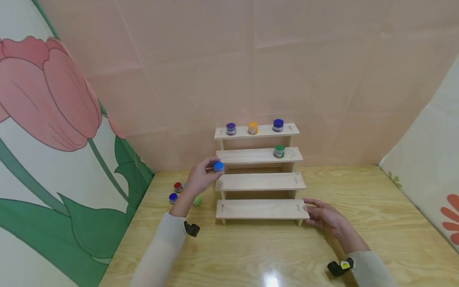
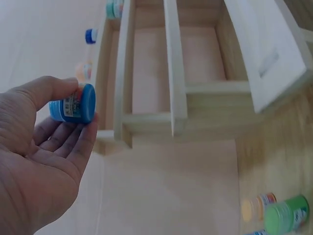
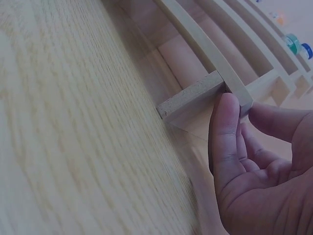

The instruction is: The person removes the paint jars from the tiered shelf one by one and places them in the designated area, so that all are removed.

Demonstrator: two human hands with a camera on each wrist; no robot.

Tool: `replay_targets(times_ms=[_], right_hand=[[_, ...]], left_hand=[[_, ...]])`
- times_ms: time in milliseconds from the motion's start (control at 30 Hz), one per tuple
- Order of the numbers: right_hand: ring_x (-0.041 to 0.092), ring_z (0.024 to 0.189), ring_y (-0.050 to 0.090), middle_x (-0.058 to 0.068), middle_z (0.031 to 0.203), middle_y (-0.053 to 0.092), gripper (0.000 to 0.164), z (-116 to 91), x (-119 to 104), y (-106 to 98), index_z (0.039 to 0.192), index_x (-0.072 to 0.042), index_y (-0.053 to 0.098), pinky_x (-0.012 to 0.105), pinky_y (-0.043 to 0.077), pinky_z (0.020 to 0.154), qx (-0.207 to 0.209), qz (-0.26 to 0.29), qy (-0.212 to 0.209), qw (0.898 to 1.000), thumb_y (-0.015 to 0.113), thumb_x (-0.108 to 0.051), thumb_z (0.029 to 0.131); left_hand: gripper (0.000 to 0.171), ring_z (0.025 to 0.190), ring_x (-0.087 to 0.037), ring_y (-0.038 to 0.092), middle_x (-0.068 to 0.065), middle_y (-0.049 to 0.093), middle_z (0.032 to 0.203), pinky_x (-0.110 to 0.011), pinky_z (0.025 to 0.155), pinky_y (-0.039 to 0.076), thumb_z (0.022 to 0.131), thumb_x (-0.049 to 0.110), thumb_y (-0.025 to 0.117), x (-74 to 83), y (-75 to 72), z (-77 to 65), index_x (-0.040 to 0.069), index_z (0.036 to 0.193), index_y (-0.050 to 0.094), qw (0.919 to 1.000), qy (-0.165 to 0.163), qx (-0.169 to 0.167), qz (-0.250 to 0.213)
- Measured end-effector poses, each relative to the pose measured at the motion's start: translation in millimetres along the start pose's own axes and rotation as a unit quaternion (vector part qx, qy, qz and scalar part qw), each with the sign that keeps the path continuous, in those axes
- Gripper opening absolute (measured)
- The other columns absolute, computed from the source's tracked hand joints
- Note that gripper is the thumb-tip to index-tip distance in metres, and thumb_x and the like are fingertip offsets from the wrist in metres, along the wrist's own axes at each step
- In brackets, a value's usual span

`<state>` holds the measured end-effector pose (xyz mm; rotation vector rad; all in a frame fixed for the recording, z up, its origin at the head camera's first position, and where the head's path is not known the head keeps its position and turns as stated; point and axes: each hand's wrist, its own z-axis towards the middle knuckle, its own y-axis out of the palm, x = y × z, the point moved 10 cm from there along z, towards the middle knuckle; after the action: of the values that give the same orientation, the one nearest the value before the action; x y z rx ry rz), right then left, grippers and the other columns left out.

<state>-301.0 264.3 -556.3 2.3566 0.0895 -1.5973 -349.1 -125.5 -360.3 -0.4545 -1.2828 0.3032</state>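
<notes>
Pale sleeves point(image 1: 158, 249): left hand point(image 1: 201, 178) pinches a blue jar point(image 1: 218, 166), right hand point(image 1: 328, 218) the bottom shelf's point(image 1: 261, 209) end.
Left of the jar-holding fingers point(image 2: 84, 144) (bent, thumb opposed), perhaps five small jars point(image 1: 178, 187) sit.

Four shelves point(image 1: 259, 182), at least nine jars point(image 1: 218, 166)

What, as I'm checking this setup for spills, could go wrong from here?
The blue jar is pinched in the left hand clear of any shelf, so it might slip and drop.

The right hand grips the end of the bottom shelf; a tug could shift the rack and topple the green jar or orange jar standing above.
</notes>
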Motion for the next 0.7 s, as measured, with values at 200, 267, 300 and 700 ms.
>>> replay_targets(times_ms=[200,267,300,700], right_hand=[[0.013,0.093,0.069,-0.001,0.108,0.071,0.057,1.0,0.7,0.3,0.153,-0.003,0.037,0.03,0.061,0.081,-0.007,0.002,0.0,1.0,0.061,-0.015,0.102],[0.013,0.094,0.069,-0.001,0.108,0.071,0.055,1.0,0.7,0.5,0.152,-0.005,0.039,0.03,0.061,0.081,-0.012,0.003,0.0,1.0,0.06,-0.015,0.103],[0.013,0.093,0.069,-0.001,0.108,0.071,0.053,1.2,0.8,0.1,0.151,-0.006,0.041,0.03,0.061,0.081,-0.011,0.005,0.0,1.0,0.06,-0.015,0.103],[0.013,0.092,0.069,-0.001,0.106,0.072,0.045,1.5,2.6,-2.5,0.145,-0.01,0.048,0.03,0.062,0.079,0.001,0.012,0.003,1.0,0.061,-0.015,0.102]], left_hand=[[0.043,0.123,-0.034,0.062,-0.013,0.063,0.132,-0.043,0.099,0.056,0.091,0.015,0.077,-17.4,-12.8,-11.1,0.011,0.132,0.064,0.9998,-0.015,0.011,-0.005],[0.044,0.124,-0.037,0.062,-0.014,0.062,0.134,-0.043,0.093,0.059,0.091,0.014,0.077,-23.2,-16.7,-15.2,0.012,0.132,0.064,0.9997,-0.017,0.014,-0.01],[0.044,0.124,-0.037,0.061,-0.014,0.062,0.134,-0.044,0.09,0.06,0.091,0.014,0.077,-26.0,-18.5,-17.0,0.012,0.132,0.064,0.9997,-0.017,0.015,-0.014],[0.046,0.127,-0.035,0.059,-0.015,0.061,0.135,-0.045,0.103,0.052,0.092,0.015,0.076,-57.4,-41.3,-35.8,0.011,0.135,0.061,0.9989,-0.037,0.027,0.013]])
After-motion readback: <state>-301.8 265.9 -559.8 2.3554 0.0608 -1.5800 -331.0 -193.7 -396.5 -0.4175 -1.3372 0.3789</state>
